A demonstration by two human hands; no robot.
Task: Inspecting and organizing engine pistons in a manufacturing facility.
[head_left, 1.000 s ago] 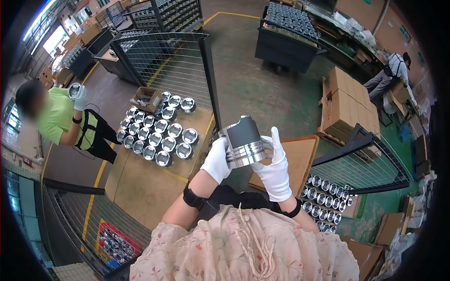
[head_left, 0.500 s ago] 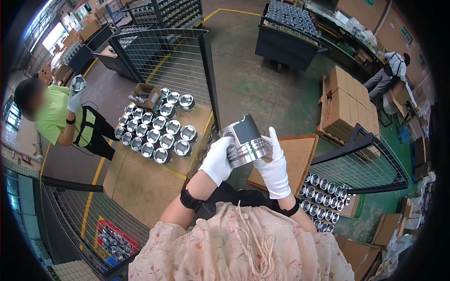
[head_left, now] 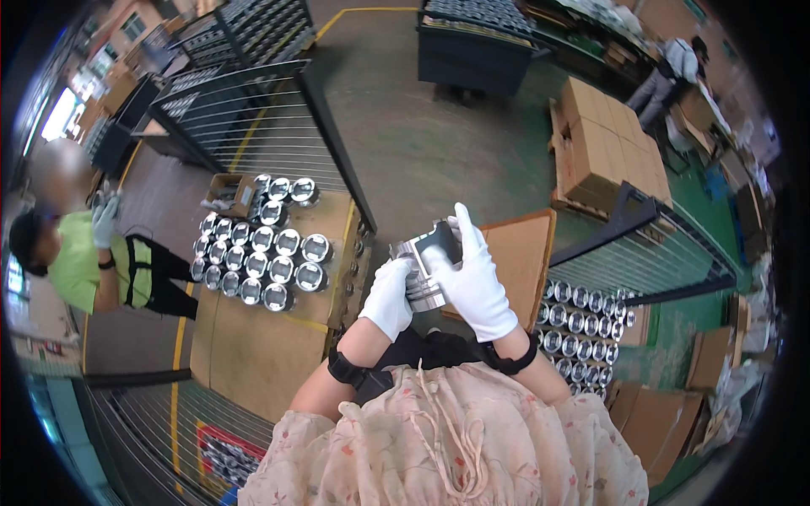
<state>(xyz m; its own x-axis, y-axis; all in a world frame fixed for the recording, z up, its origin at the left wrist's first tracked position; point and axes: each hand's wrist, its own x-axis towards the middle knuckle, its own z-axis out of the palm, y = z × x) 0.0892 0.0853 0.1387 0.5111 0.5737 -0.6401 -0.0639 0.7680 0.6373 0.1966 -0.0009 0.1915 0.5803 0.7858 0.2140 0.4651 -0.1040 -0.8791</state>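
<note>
A silver engine piston [head_left: 424,295] with a dark patch on its skirt is held tilted in front of my chest. My left hand [head_left: 389,300], in a white glove, is closed round its left side. My right hand [head_left: 477,291], also white-gloved, lies against the piston's right side with fingers stretched upward. Its thumb crosses the front of the piston and is smeared by motion. Part of the piston is hidden behind the right hand.
Rows of pistons [head_left: 256,264] and a small open carton [head_left: 229,195] stand on a board-topped pallet [head_left: 245,350] at left. More pistons [head_left: 582,322] are at right beside a brown board [head_left: 512,261]. Mesh fences [head_left: 261,126], stacked boxes [head_left: 609,148] and a co-worker in lime green [head_left: 72,261] surround me.
My right hand has come across the piston's front, covering more of it. The piston has turned to a steeper tilt. The whole view has shifted slightly, and the co-worker at left now appears lower.
</note>
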